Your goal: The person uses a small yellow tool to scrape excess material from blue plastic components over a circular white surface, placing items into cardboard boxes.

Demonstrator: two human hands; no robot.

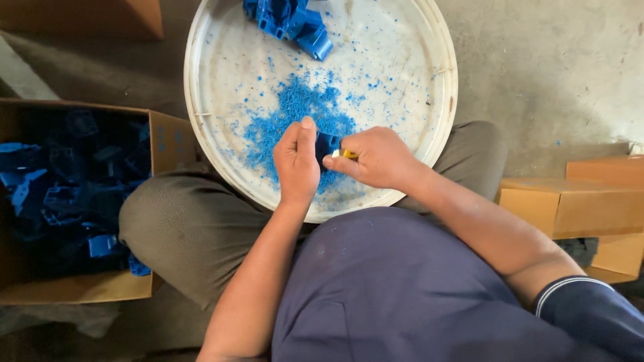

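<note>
The person sits on the floor with a big round white tray [201, 100] across the lap, and everything here sits relative to that tray. Over its near part, just above the near rim, the left hand [296, 161] pinches a small blue plastic piece [327, 143], thumb on top and fingers curled shut around it, so most of the piece is hidden and only its right-hand face shows. The right hand [378, 159] comes in from the right side, fingers closed on a small yellow-handled blade [343, 153] whose tip points left, straight at the exposed face of the piece. So the piece lies just left of the right fingers, touching or nearly touching the blade; I cannot tell which. Its long axis I cannot make out, since the left hand covers it. Both hands are equally close, meeting over a heap of blue shavings [295, 110] near the tray's middle. At the tray's far rim rests a cluster of blue parts [295, 23]. Left of the tray stands an open cardboard box of blue parts [67, 188]; to the right, closed cardboard boxes [577, 204].
</note>
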